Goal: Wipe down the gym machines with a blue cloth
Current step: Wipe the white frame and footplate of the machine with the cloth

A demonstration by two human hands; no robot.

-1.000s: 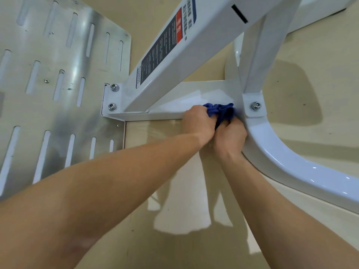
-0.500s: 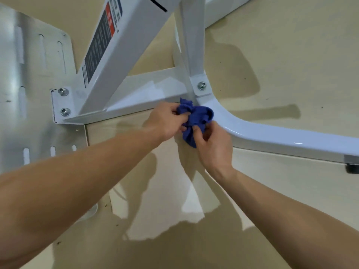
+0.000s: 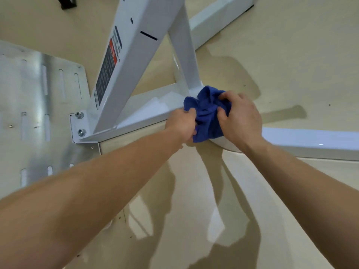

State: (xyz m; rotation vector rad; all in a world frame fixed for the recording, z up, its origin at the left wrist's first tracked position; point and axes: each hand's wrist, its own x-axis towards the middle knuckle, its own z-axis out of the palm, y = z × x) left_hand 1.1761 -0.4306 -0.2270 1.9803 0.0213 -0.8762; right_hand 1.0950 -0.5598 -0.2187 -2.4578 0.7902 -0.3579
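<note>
We are low over a pale, glossy floor (image 3: 291, 65) that throws back soft shadows of our arms. On it stands the white frame (image 3: 139, 111) of a gym machine, and right at its joint sits the cloth (image 3: 207, 113), bunched into a blue wad between both our hands. The cloth lies against the foot of the thin post (image 3: 184, 55), where that post meets the low crossbar (image 3: 147, 111) and the curved rail (image 3: 310, 142) that runs off to the right.

Our left hand (image 3: 182, 123) has its grip pinched on the cloth's near left edge, fingers curled in. Our right hand (image 3: 240, 117) lies over the right side of the wad, its grip closed on the folds with the thumb tucked into them. Both grips hold fabric; neither is spread flat.

We judge that we are gathering or refolding the cloth at the joint rather than making a stroke. The next move calls for a fresh face turned outward, then firm pressure along the curved rail or up the post.

Further out, the wide slanted beam (image 3: 136, 61) carries a warning label (image 3: 108, 68), two bolts (image 3: 80, 123) fix the bracket, and a slotted metal plate (image 3: 38, 103) lies to the left.
</note>
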